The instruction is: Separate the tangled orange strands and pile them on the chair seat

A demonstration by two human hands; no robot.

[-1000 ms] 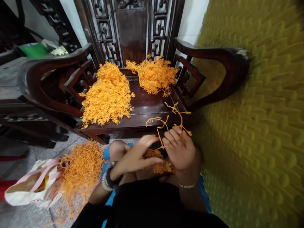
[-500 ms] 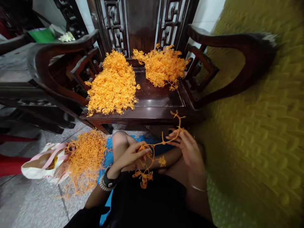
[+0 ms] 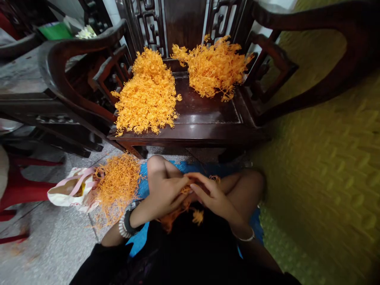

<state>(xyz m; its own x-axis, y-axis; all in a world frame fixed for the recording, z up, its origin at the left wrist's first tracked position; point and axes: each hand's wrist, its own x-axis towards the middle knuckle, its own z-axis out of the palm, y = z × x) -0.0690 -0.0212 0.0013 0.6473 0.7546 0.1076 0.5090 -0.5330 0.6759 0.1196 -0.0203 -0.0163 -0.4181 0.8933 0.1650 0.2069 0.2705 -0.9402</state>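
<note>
Left hand (image 3: 166, 194) and right hand (image 3: 212, 196) meet over the lap, both pinched on a thin branched orange plastic strand (image 3: 185, 200), just below the dark carved wooden chair (image 3: 204, 122). Risk, judged: strand snaps unevenly or bits drop into the lap, since the grip is tight and fingers crowd it.

A dark carved wooden armchair seat (image 3: 204, 118) carries two heaps of orange plastic pieces: a broad left heap (image 3: 147, 101) and a looser right heap (image 3: 215, 65). On the grey speckled floor (image 3: 44, 245) lie a white cloth bag (image 3: 73, 192) and orange strands (image 3: 118, 184).
</note>
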